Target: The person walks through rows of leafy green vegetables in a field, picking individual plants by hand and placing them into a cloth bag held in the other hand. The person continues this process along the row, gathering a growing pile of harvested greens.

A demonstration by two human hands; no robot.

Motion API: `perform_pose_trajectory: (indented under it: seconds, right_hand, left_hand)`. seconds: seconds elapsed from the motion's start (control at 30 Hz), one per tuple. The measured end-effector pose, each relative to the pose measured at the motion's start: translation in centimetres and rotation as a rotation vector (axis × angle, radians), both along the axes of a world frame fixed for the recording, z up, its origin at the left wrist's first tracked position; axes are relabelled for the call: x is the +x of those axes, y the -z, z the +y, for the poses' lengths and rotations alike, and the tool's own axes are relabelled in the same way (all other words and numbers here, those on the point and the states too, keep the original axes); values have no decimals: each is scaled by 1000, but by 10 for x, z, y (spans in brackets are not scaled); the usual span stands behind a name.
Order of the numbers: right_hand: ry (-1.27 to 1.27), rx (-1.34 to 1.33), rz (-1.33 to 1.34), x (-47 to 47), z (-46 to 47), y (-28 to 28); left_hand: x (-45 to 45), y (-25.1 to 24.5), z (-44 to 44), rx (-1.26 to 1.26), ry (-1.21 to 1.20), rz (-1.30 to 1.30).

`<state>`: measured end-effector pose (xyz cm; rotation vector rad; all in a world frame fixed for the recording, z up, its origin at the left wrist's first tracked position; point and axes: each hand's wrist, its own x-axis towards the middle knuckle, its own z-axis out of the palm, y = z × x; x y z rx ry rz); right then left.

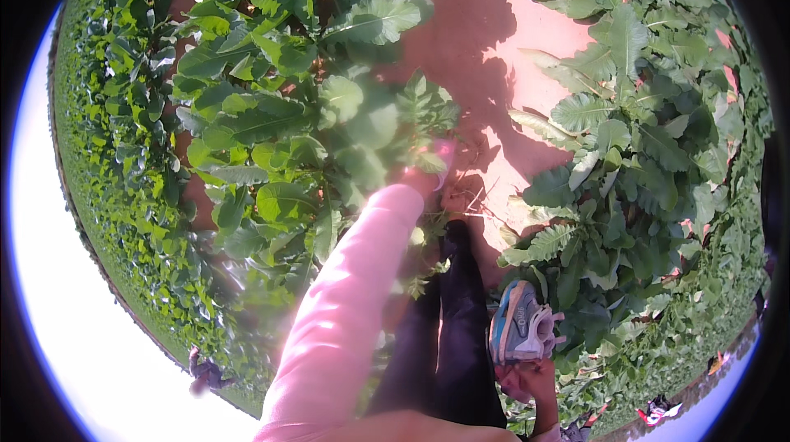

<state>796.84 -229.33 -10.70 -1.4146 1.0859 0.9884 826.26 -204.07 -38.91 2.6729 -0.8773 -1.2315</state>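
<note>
My left arm, in a pink sleeve, reaches down among broad green leaves. My left hand (436, 161) is blurred and partly covered by leaves, beside a plant with lobed leaves (428, 102). Whether its fingers grip the stem cannot be made out; something pink and whitish shows at the hand. At the lower right, beside my black-trousered legs (466, 331), my right hand (536, 374) holds a grey and teal sneaker (523, 325) by one end. A crumpled pink cloth or glove (511, 380) is at the same hand.
Leafy crop rows stand on the left (259, 115) and right (623, 133). Between them runs a reddish soil path (543, 28), with dry stalks (474, 202) near my feet. Far off are a bent person (208, 373) and another person (658, 410).
</note>
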Motion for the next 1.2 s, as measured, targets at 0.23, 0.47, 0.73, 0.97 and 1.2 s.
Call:
perform_pose_trajectory:
  seconds: [0.23,0.47,0.73,0.97,1.2]
  right_hand:
    - [-35,0,28,12,0,5]
    - [366,164,-35,23,4,-7]
    - [-42,-80,-258,-1,3,5]
    - [112,175,-317,90,-2,-75]
    - [252,127,-424,167,-26,-134]
  left_hand:
    - [55,7,21,577,-83,4]
    - [66,-33,26,629,-498,210]
    - [-11,-131,62,513,-392,352]
    - [18,-267,31,-28,-960,181]
    - [103,-361,0,-189,-864,-51]
